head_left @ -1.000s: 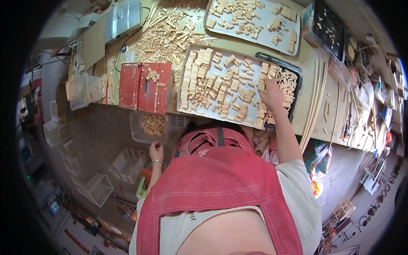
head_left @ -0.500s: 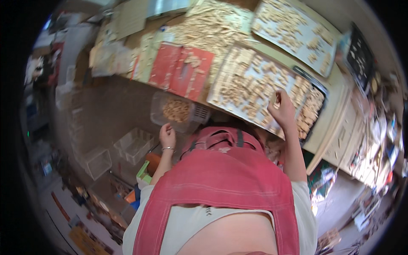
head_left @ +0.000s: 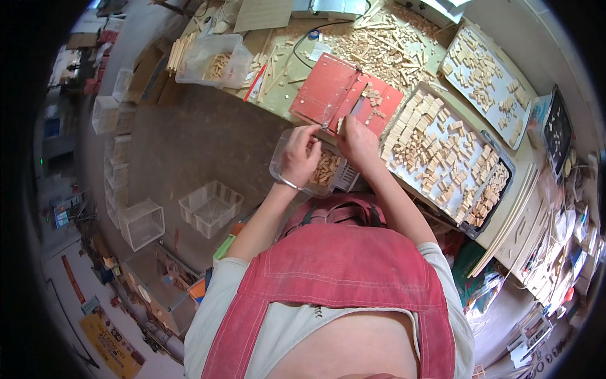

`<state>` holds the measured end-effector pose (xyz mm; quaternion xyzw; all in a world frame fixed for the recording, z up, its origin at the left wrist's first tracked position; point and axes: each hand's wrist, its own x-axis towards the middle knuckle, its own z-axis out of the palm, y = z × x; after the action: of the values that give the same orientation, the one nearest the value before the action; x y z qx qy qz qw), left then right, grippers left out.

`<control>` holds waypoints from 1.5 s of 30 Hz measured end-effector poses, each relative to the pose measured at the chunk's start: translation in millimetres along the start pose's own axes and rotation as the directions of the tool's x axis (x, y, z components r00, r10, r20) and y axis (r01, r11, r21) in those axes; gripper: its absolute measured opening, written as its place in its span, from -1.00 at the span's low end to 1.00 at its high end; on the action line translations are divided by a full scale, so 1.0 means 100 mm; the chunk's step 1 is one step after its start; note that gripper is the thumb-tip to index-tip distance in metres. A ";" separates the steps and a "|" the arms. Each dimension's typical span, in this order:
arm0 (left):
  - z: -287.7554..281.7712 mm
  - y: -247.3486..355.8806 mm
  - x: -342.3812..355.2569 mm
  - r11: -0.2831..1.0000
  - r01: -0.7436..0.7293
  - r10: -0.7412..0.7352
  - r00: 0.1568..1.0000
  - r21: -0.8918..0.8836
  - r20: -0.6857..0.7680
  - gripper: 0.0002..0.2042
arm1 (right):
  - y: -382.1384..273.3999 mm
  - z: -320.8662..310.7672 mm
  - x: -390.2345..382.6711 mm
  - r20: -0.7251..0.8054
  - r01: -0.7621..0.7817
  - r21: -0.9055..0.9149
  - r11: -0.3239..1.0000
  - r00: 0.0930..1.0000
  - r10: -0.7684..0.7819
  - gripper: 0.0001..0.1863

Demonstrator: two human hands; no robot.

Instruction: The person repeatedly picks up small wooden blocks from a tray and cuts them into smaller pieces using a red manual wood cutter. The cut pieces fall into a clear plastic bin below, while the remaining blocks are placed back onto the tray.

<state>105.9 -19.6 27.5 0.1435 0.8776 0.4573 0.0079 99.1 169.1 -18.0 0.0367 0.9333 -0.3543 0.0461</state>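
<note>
My right hand (head_left: 357,142) is closed at the front edge of the red board jig (head_left: 319,85), its fingers pinching small light wooden blocks (head_left: 341,124). Just left of it, my left hand (head_left: 302,155) is closed with curled fingers at the jig's near-left corner; what it holds, if anything, is hidden. Loose blocks (head_left: 372,95) lie on the jig beside a slot in it. Below both hands, a clear plastic bin (head_left: 278,155) holds many small blocks. To the right, a white tray (head_left: 464,194) holds rows and scattered groups of blocks.
Scrap sticks and offcuts (head_left: 391,47) cover the back of the bench. A second tray (head_left: 467,69), black trays and long wooden strips (head_left: 505,218) are on the right. A plastic box (head_left: 199,66) sits at the bench's left, and crates (head_left: 208,208) stand on the floor below.
My view has swung rightward along with my body. My right hand has left the white tray for the red jig, and my left hand has risen to the jig's near edge.
</note>
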 end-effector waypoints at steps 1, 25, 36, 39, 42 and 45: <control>-0.02 -0.02 0.06 1.000 -0.020 0.020 0.998 0.007 0.053 -0.58 | -0.07 0.02 0.04 -0.005 -0.015 -0.003 1.000 1.000 0.015 -0.67; 0.08 -0.38 0.94 0.902 -0.371 0.231 0.848 0.222 0.476 -0.64 | -0.23 0.50 -0.15 -0.416 -0.164 0.023 0.986 0.896 0.158 -0.82; 0.11 -0.36 1.06 0.887 -0.387 0.218 0.833 0.252 0.509 -0.61 | -0.25 0.28 -0.58 -0.426 -0.199 0.183 0.963 0.867 0.260 -0.79; 0.15 -0.37 1.12 0.892 -0.376 0.216 0.842 0.252 0.494 -0.61 | -0.25 0.23 -0.83 -0.422 -0.219 0.242 0.945 0.853 0.306 -0.81; 0.20 -0.36 1.23 0.881 -0.405 0.250 0.836 0.244 0.488 -0.62 | -0.18 0.25 -1.05 -0.435 -0.207 0.249 0.946 0.849 0.300 -0.84; 0.22 -0.32 1.33 0.873 -0.404 0.223 0.830 0.275 0.511 -0.60 | -0.12 0.23 -1.24 -0.419 -0.237 0.307 0.922 0.836 0.355 -0.82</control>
<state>-26.5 15.4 4.4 0.3920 0.8835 0.2301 0.1133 222.6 140.0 -13.5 0.2711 0.8489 -0.4346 -0.1302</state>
